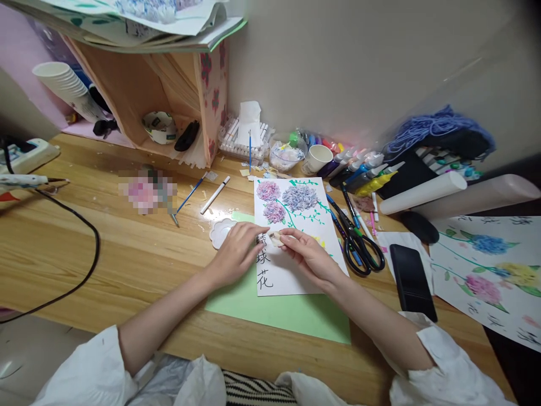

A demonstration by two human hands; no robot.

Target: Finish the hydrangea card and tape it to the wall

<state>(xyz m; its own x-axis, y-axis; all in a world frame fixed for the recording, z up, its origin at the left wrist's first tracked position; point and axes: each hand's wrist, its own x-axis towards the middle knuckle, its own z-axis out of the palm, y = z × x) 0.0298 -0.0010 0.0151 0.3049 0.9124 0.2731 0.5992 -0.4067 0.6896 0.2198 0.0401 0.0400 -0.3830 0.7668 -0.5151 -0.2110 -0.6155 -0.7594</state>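
Observation:
Thumb and fingers of my right hand (310, 256) pinch a small crumpled whitish piece (275, 239), perhaps paper. My left hand (239, 254) is beside its left end, thumb and index finger apart; whether they touch it I cannot tell. Below both hands lies a white sheet (291, 276) with black brushed characters, green stems and textured pink and purple-blue flower heads (300, 197). A yellow patch on it is partly covered by my right hand. Under the sheet is a pale green sheet (279, 316). A white scalloped dish (220, 232) is partly behind my left hand.
Black scissors (359, 248) and a phone (412, 282) lie right. Paint bottles (363, 169), a paper cup (316, 159) and a clear bowl (287, 155) line the wall. A glue gun (29, 180) with its black cord (98, 242) is left; a brush (192, 192) and white pen (215, 194) lie nearer.

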